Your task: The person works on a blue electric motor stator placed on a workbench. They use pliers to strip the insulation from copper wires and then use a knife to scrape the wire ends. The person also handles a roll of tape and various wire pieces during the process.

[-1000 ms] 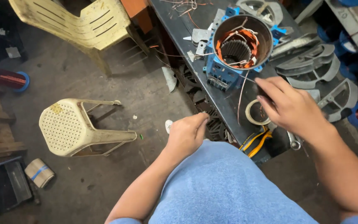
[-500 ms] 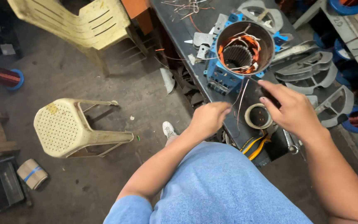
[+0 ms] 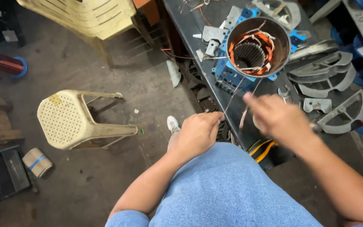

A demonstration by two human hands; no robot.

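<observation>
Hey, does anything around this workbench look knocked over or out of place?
Yes: the cream plastic stool lies tipped on its side on the floor, left of the left hand. A tape roll lies loose nearby.

Motor stator (image 3: pixel 252 52) on workbench (image 3: pixel 215 90), beyond both hands. Wire strand (image 3: pixel 232 94) runs from stator down to left hand (image 3: pixel 198 132). Right hand (image 3: pixel 278 120) just right of strand, over bench edge. Curved metal brackets (image 3: pixel 324 75) right of right hand. Overturned stool (image 3: pixel 74 120) on floor, well left of left hand; wire spool (image 3: pixel 3 63) farther left.
</observation>
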